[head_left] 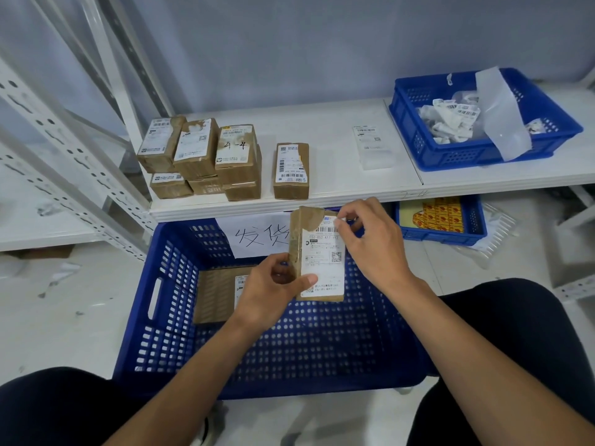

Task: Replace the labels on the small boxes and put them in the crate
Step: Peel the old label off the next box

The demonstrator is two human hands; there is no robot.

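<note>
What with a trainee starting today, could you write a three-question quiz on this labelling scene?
1. True or false: the left hand holds the small box above the blue crate.
2. The right hand pinches: A a top corner of the label; B a pen; C the crate's rim.
3. How many boxes lie inside the crate?
Key: 1 true; 2 A; 3 one, the flat box.

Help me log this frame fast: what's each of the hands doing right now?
Left hand: grips the small box by its lower left edge.
Right hand: pinches the top right corner of the label on that box.
</note>
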